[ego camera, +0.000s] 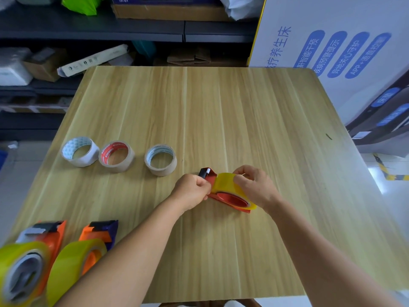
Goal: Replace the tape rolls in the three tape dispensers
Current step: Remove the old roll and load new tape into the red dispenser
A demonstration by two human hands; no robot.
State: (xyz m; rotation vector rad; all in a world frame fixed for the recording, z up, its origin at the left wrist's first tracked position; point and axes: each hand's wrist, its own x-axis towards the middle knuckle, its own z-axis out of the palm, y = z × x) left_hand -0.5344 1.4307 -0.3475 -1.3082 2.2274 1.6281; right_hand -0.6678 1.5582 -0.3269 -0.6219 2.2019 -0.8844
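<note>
At eight o'clock on the pale wooden table [243, 111], two orange plastic tape dispensers lie flat, each loaded with a glossy yellow roll: the grey-cored one [28, 262] at the corner, the purple-tipped one [88, 251] just beside it. They look untouched, probably parked close for their turn.

Toward ten o'clock three fresh rolls sit flat in a row: a white roll with a patterned core [80, 151], a beige roll with a red core [116, 156] touching it, and a beige roll with a pale blue core [160, 159] a little apart. Laid out singly, each is easy to pick up.

Near the centre, the left hand [192, 191] curls tightly around the neck of the red plastic tape dispenser [230, 199], seemingly bracing it just below its black cutter end, which points to eleven o'clock. The right hand [256, 187] wraps its fingers over the translucent yellow tape roll [225, 182] on the hub, likely to work it off. The first swap seems barely begun.
</note>
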